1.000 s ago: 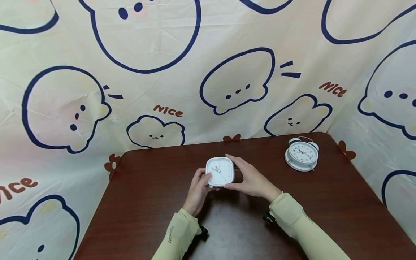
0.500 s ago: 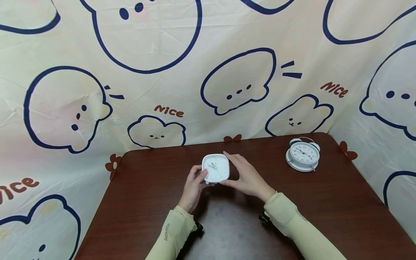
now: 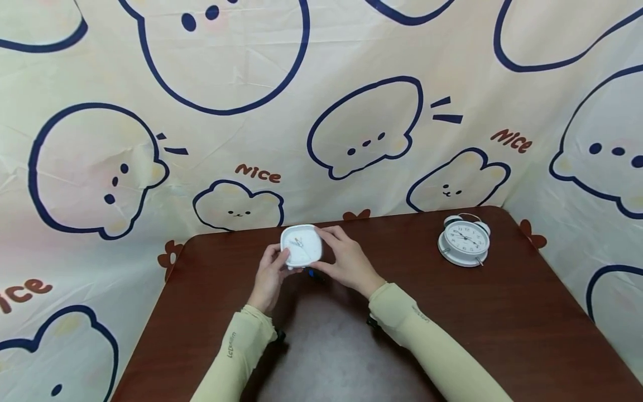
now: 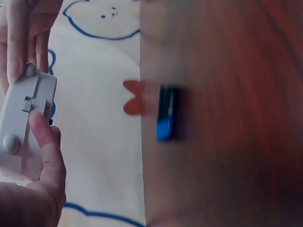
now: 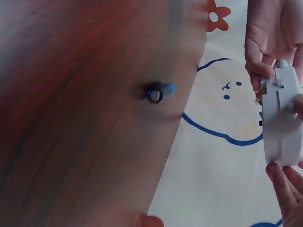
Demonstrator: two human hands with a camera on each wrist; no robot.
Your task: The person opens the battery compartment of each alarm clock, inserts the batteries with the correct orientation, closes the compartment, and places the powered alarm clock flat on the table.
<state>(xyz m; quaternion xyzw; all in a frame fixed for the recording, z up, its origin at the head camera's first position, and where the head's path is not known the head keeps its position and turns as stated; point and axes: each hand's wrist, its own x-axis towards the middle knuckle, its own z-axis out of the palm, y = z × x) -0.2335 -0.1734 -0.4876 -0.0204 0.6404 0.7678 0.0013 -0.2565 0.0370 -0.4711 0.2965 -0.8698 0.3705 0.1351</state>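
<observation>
Both hands hold a small white square alarm clock [image 3: 301, 245] above the far part of the table, its dial facing up toward the head view. My left hand [image 3: 268, 276] grips the left side, thumb over the front edge. On the opposite side, my right hand [image 3: 349, 262] pinches the case between thumb and fingers. A small switch and rounded feet show on the clock's underside [image 4: 23, 123] in the left wrist view. Below the clock is a blurred black and blue battery [image 4: 165, 113], its round metal end showing in the right wrist view; only its blue part [image 3: 312, 273] stands out in the head view.
A white twin-bell alarm clock [image 3: 464, 240] stands at the table's back right. The dark brown wooden table [image 3: 502, 324] meets a cartoon-printed cloth [image 3: 241, 134] along its back and side edges.
Both hands have carried the square clock left and slightly toward the back. A blue and black battery has come into sight beneath it. The twin-bell clock stays where it was.
</observation>
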